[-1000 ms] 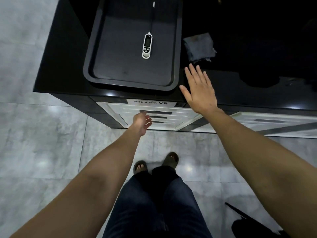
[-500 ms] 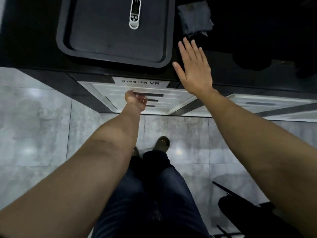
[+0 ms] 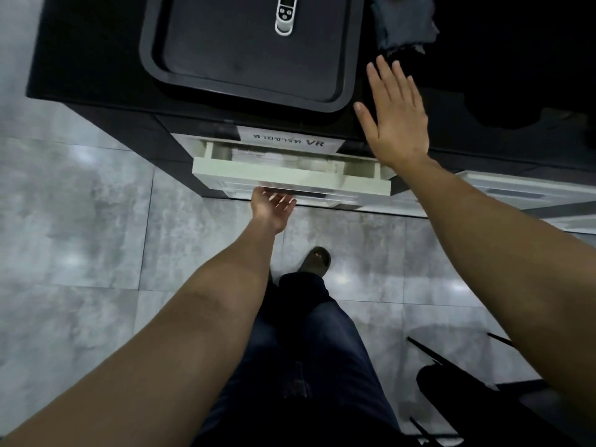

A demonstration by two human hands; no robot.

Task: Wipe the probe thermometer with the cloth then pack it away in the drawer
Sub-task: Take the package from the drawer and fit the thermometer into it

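The white probe thermometer (image 3: 285, 15) lies on the dark tray (image 3: 342, 91) at the top edge of the view, its probe cut off. A dark grey cloth (image 3: 403, 24) sits crumpled on the black counter right of the tray. Below the counter edge, the top white drawer (image 3: 290, 177) stands pulled out a little, with pale contents blurred inside. My left hand (image 3: 272, 204) is palm up under the drawer front, fingers hooked on its handle. My right hand (image 3: 395, 114) lies flat and spread on the counter edge, between cloth and drawer, holding nothing.
A label reading "VR" (image 3: 290, 141) is stuck above the drawer. A second white drawer unit (image 3: 522, 195) stands to the right. A dark chair base (image 3: 451, 375) is on the grey tiled floor at lower right. My legs and a sandalled foot (image 3: 317, 259) are below.
My left hand has pulled the top drawer out from shut to partly open. The view has tilted down, so the tray and thermometer sit higher. My right hand stays flat on the counter.
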